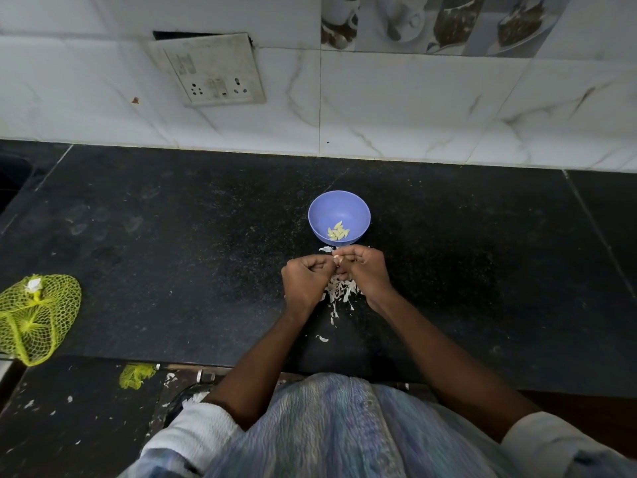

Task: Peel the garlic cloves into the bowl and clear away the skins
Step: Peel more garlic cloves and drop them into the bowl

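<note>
A small blue bowl [339,208] stands on the black counter and holds several peeled garlic cloves [338,232]. Just in front of it my left hand [305,279] and my right hand [367,270] meet with curled fingers, pinching a small garlic clove [338,259] between their fingertips. Most of the clove is hidden by the fingers. A heap of white garlic skins [339,291] lies on the counter beneath and between my hands, with loose flakes trailing toward me.
A yellow mesh bag [36,315] lies at the counter's left edge, with a torn piece of mesh [135,375] near the front edge. A tiled wall with a socket plate [213,72] rises behind the counter. Skin flakes dot the lower surface at left.
</note>
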